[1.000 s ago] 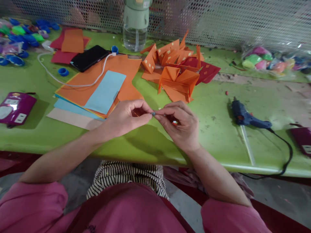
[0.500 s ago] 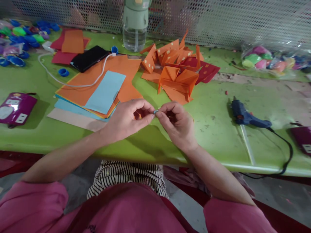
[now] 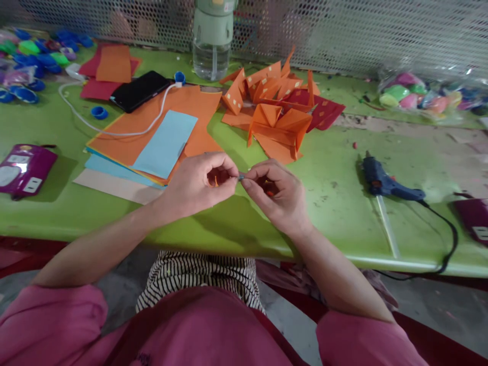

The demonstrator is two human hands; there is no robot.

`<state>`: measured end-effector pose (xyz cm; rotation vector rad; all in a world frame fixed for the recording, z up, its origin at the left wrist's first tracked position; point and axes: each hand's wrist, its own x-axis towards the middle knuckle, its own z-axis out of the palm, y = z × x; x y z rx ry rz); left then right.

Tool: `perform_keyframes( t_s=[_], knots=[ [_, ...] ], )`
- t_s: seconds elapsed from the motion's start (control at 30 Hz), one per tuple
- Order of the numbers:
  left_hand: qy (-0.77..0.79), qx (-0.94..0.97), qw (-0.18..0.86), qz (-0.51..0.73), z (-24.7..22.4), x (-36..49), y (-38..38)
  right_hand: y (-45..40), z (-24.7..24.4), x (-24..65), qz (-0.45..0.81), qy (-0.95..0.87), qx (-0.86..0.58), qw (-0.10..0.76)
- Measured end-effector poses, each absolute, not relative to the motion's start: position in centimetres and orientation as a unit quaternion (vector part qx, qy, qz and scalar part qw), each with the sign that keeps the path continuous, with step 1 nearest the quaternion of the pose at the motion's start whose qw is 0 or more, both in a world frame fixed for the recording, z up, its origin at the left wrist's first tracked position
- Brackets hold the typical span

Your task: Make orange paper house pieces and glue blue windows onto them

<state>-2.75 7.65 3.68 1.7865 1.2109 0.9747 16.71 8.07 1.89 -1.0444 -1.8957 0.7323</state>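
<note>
Between my fingertips is a tiny bluish piece (image 3: 241,177), perhaps a bit of rolled or folded paper; most of it is hidden. My left hand (image 3: 198,183) pinches one end with thumb and forefinger. From the other side, my right hand (image 3: 280,195) grips it in the same way, so the two sets of fingertips nearly meet. Small orange bits show through the gaps of both hands, too covered to name. Beside my left hand lies a light blue paper rectangle (image 3: 166,142) on orange paper sheets (image 3: 133,119). Folded orange paper shapes (image 3: 280,129) stand just beyond my hands.
A glue gun (image 3: 389,178) with its cord lies at right. At left are a purple power socket box (image 3: 28,168), a phone (image 3: 141,90) with a white cable (image 3: 110,134), and small colourful pieces (image 3: 38,61). A water bottle (image 3: 212,46) stands at the back near a bag of colourful pieces (image 3: 419,96).
My left hand has shifted slightly left and its fingertips have turned a little. Less of the bluish piece shows now. Both hands keep their pinch.
</note>
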Motion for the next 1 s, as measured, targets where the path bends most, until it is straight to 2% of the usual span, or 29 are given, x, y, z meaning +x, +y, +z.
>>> perform_keyframes(
  t_s=[0.27,0.4,0.5,0.6,0.73,0.8,0.87,1.0],
  knots=[
    [0.454,0.661,0.447,0.396,3.3,-3.0,7.6,8.2,2.1,16.7,0.448,-0.659,-0.423,0.43],
    [0.454,0.656,0.454,0.398,3.0,-2.8,7.8,8.2,1.9,16.5,0.42,-0.682,-0.419,0.428],
    [0.452,0.637,0.479,0.401,2.9,-2.9,8.0,8.7,1.9,17.1,0.329,-0.732,-0.423,0.421],
    [0.44,0.588,0.538,0.413,2.8,-3.2,8.5,9.4,2.1,18.7,0.185,-0.787,-0.468,0.356],
    [0.414,0.511,0.621,0.427,2.4,-3.5,9.0,8.9,1.8,21.6,0.052,-0.841,-0.516,0.152],
    [0.4,0.48,0.659,0.42,2.3,-3.4,9.1,8.3,1.3,22.7,0.029,-0.85,-0.518,0.09],
    [0.385,0.458,0.688,0.412,2.3,-3.4,9.1,7.9,1.0,23.5,0.027,-0.854,-0.515,0.072],
    [0.373,0.436,0.714,0.4,2.4,-3.3,9.3,8.3,0.9,24.6,0.059,-0.848,-0.518,0.097]
  ],
)
